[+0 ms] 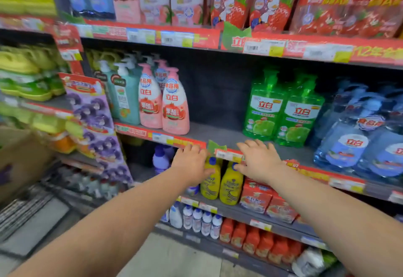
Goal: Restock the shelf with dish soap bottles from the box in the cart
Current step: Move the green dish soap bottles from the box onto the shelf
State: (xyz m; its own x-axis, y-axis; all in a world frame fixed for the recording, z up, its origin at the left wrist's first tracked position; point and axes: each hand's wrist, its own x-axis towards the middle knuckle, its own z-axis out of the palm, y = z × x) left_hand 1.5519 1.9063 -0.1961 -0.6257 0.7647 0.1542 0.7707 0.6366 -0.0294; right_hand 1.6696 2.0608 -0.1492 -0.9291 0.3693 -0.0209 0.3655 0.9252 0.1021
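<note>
We count two green pump bottles; two yellow bottles below; two pink bottles at the shelf front; two bare hands.

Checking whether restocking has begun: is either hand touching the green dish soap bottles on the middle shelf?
Apart. The head view shows bare shelf between the right hand and the green dish soap bottles; the left hand sits farther left at the shelf edge.

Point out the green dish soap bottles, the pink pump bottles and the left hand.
green dish soap bottles [266, 111], head view, front label of the left one.
pink pump bottles [175, 111], head view, front bottle's body.
left hand [192, 163], head view, back of hand.
</note>
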